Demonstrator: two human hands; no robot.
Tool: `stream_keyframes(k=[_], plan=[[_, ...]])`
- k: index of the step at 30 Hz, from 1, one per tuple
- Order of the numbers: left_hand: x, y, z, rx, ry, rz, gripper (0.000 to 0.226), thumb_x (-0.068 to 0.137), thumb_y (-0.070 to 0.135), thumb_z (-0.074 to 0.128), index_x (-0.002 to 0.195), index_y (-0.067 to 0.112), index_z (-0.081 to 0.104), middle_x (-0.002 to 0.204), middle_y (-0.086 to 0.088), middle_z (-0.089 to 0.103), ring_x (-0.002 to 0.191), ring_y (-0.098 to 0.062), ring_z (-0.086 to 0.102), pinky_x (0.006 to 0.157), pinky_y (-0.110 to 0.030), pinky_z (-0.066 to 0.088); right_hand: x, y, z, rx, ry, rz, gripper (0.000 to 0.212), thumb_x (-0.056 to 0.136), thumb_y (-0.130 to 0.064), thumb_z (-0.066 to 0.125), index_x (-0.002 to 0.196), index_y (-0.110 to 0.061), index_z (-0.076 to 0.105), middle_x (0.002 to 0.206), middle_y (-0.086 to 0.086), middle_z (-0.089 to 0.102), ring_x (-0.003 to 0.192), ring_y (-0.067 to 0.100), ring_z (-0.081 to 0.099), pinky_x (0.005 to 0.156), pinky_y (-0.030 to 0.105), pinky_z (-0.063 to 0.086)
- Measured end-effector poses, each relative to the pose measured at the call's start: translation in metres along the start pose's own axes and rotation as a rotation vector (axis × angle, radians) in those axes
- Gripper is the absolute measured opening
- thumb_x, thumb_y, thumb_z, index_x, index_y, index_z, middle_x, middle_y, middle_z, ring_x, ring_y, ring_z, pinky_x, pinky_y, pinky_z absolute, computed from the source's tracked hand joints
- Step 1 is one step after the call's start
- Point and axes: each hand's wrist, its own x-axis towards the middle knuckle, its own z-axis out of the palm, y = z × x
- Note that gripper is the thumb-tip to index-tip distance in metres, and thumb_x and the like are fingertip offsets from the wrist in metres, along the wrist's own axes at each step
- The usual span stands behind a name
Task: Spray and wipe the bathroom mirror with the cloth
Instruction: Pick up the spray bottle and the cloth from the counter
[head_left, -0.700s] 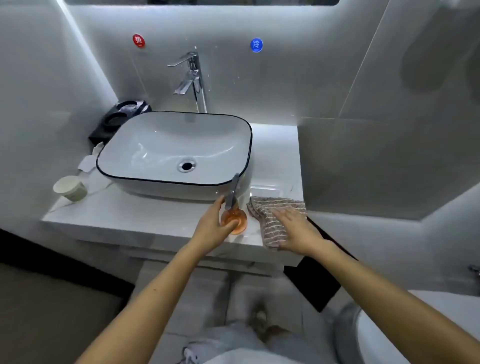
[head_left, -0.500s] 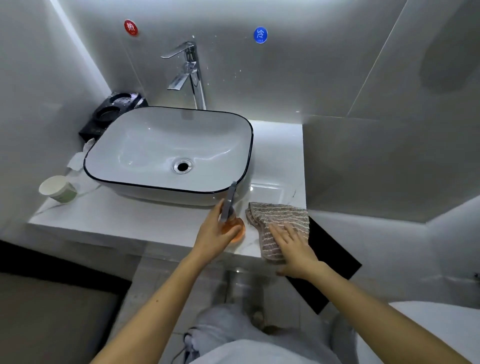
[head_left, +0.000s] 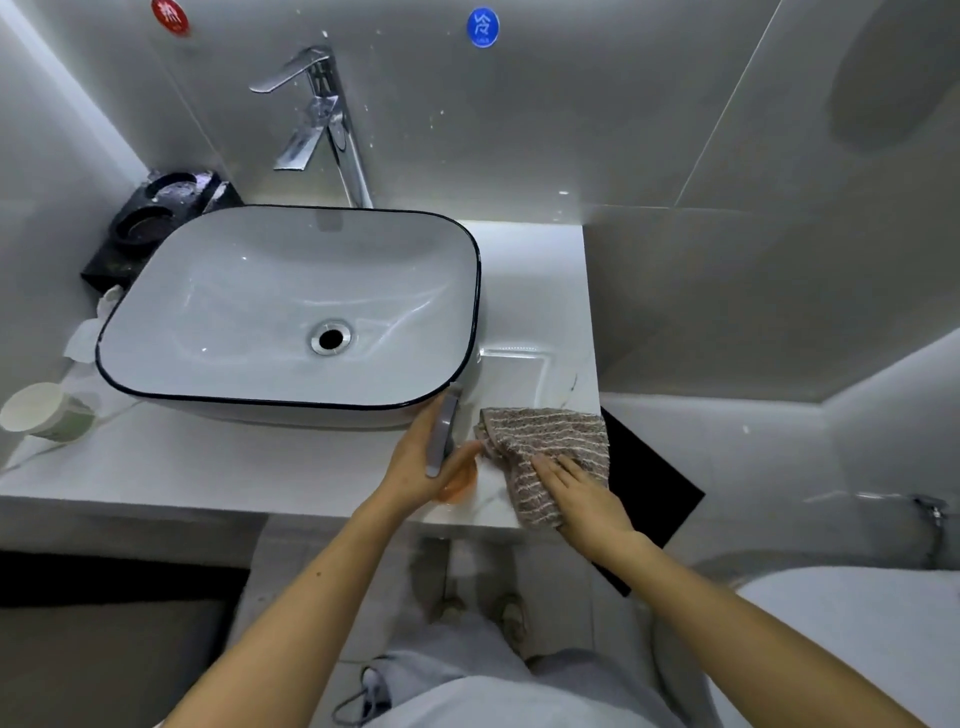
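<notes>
Striped brown cloth (head_left: 550, 436): soft, light and limp. It lies at the table (head_left: 208, 457) edge just right of the sink (head_left: 234, 291), with the right hand (head_left: 576, 493) flat on it, fingers straight. Best gathered in a bunch at its middle. Orange spray bottle (head_left: 440, 441), grey head: probably light, smooth plastic. The left hand (head_left: 410, 467) curls round it at the sink's front-right corner. Tap (head_left: 327, 119) behind the sink. Mirror not in view.

We record: basin (head_left: 285, 312) on counter (head_left: 208, 467) | tap (head_left: 332, 130) behind basin's far rim | cup (head_left: 44, 413) on counter, left of basin | cloth (head_left: 550, 441) on counter's near right corner | spray bottle (head_left: 460, 486) just left of cloth, before basin's near right corner | holder (head_left: 156, 208) at far left, behind basin
</notes>
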Motion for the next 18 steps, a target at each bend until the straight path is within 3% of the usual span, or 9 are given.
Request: stream_keyframes(k=[5, 8, 12, 18], plan=[[0.007, 0.013, 0.007, -0.002, 0.099, 0.054, 0.054, 0.077, 0.042, 0.060, 0.123, 0.019, 0.047, 0.113, 0.006, 0.051, 0.103, -0.015, 0.052, 0.080, -0.021, 0.038, 0.002, -0.003, -0.002, 0.004, 0.050, -0.006, 0.073, 0.087, 0.002, 0.043, 0.146, -0.014, 0.004, 0.155, 0.001, 0.012, 0.143, 0.019, 0.009, 0.107, 0.031, 0.028], [0.007, 0.018, 0.012, 0.020, 0.118, 0.074, 0.043, 0.082, 0.037, 0.062, 0.117, 0.015, 0.051, 0.106, 0.006, 0.052, 0.094, -0.013, 0.052, 0.076, -0.023, 0.042, 0.006, -0.004, -0.007, 0.004, 0.049, 0.001, 0.070, 0.086, 0.007, 0.040, 0.146, -0.013, 0.011, 0.153, 0.004, 0.022, 0.141, 0.022, 0.018, 0.104, 0.034, 0.033], [0.008, 0.030, 0.009, 0.007, 0.137, 0.110, 0.039, 0.081, 0.041, 0.058, 0.111, 0.017, 0.051, 0.098, 0.009, 0.056, 0.081, -0.004, 0.055, 0.068, -0.006, 0.038, 0.013, 0.003, -0.022, 0.004, 0.119, -0.025, 0.063, 0.081, 0.006, 0.042, 0.139, -0.014, 0.031, 0.133, 0.012, 0.049, 0.121, 0.029, 0.047, 0.087, 0.036, 0.042], [0.026, 0.077, -0.014, -0.004, 0.256, 0.294, 0.043, 0.079, 0.045, 0.050, 0.103, 0.010, 0.054, 0.088, 0.001, 0.058, 0.061, -0.003, 0.052, 0.061, -0.007, 0.037, 0.023, 0.014, -0.091, 0.066, 0.248, -0.109, 0.043, 0.081, -0.005, 0.051, 0.123, -0.013, 0.053, 0.123, 0.009, 0.059, 0.111, 0.031, 0.055, 0.089, 0.040, 0.046]])
